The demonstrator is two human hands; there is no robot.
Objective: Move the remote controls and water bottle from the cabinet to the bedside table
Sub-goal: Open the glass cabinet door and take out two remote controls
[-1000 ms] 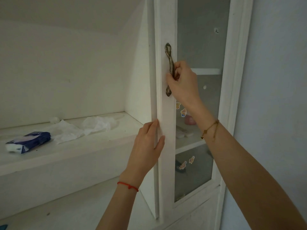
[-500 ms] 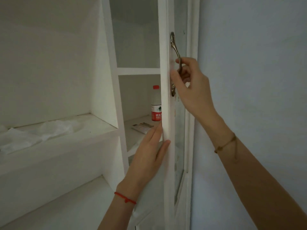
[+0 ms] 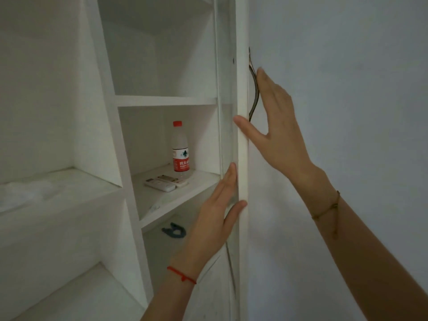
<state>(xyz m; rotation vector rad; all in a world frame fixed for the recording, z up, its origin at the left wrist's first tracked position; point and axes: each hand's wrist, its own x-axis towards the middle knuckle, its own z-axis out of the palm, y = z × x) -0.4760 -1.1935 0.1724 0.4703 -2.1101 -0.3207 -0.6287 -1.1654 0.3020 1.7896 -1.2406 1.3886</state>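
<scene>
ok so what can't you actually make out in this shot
- Bedside table: nowhere in the head view, outside the frame.
- Remotes: too small and dim to count or read; they overlap.
- Bottle: fill level unclear; label only partly readable.
- Handle: mostly behind the door edge and right hand.
- Dark blue item on the lower shelf: too dim to identify.
- Left hand: palm side hidden.

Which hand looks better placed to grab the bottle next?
Probably the left hand: it rests on the door's inner edge, beside the open shelf holding the water bottle. The right hand is outside the door.
</scene>
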